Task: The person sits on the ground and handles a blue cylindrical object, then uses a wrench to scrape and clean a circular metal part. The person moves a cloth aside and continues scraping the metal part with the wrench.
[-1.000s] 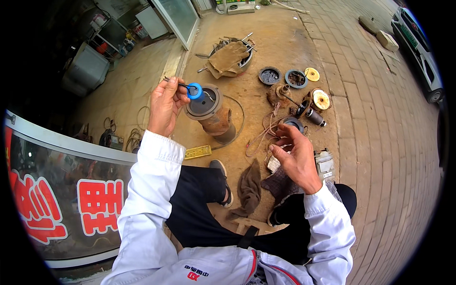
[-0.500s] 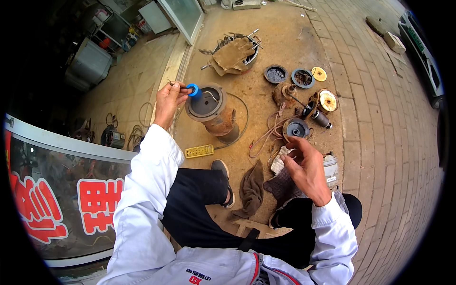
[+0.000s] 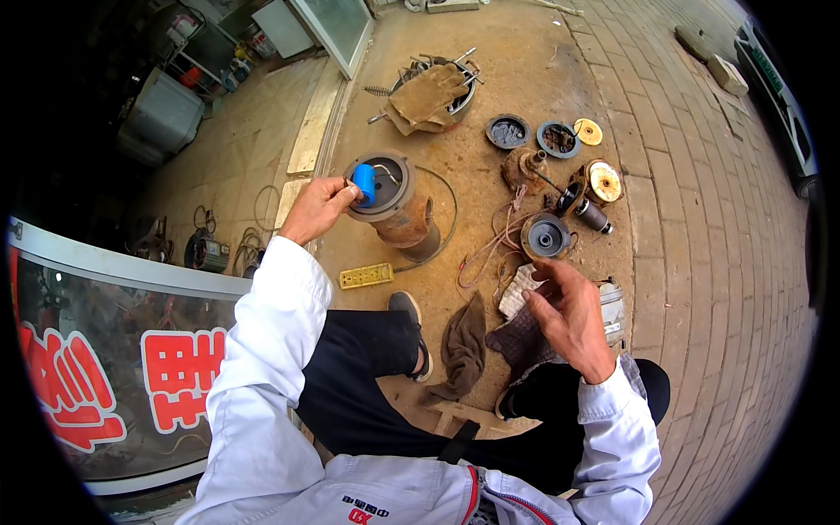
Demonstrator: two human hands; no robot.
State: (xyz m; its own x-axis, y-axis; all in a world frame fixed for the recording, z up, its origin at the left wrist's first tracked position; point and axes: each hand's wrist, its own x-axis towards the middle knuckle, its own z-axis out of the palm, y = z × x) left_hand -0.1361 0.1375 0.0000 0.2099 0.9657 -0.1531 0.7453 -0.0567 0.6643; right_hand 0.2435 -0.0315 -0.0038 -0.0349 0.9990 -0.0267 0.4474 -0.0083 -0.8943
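My left hand (image 3: 322,208) pinches a small blue cylinder that looks like a capacitor (image 3: 363,185) near one end. It is held over the dark round top of a rusty metal housing (image 3: 402,226), which stands upright on the ground. A short pale wire (image 3: 385,171) pokes up from that top. My right hand (image 3: 570,319) hovers above my right knee with its fingers loosely bent and thumb apart, and nothing shows in it. Just beyond its fingers lies a round grey end cover (image 3: 547,236). A pale crumpled cloth (image 3: 518,293) is partly hidden below it.
A yellow power strip (image 3: 367,276) lies beside the housing. Farther off, brown gloves (image 3: 427,98) cover a bowl of tools. To the right are a rotor with shaft (image 3: 595,217), dark dishes (image 3: 507,132) and reddish wires (image 3: 490,249). A brown rag (image 3: 464,341) lies between my feet.
My left hand has turned and shifted slightly right and down, so the blue capacitor now shows its side over the housing top. My right hand has barely moved.
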